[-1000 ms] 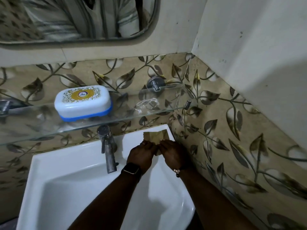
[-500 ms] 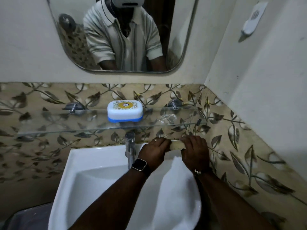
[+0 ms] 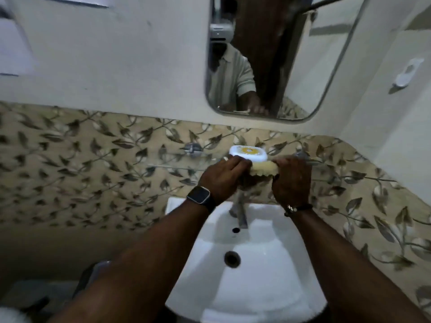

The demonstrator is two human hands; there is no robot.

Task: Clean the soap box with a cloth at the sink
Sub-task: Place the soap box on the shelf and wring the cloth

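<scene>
Head view: both hands, left (image 3: 221, 180) and right (image 3: 290, 180), pinch the cloth (image 3: 264, 170) taut. Box (image 3: 248, 153) sits just beyond the fingertips, so a stretched edge likely wipes it.

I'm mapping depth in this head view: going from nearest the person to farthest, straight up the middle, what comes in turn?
Sink drain → tap → yellow cloth stretched between left hand and right hand → soap box on the glass shelf → mirror on the wall.
</scene>
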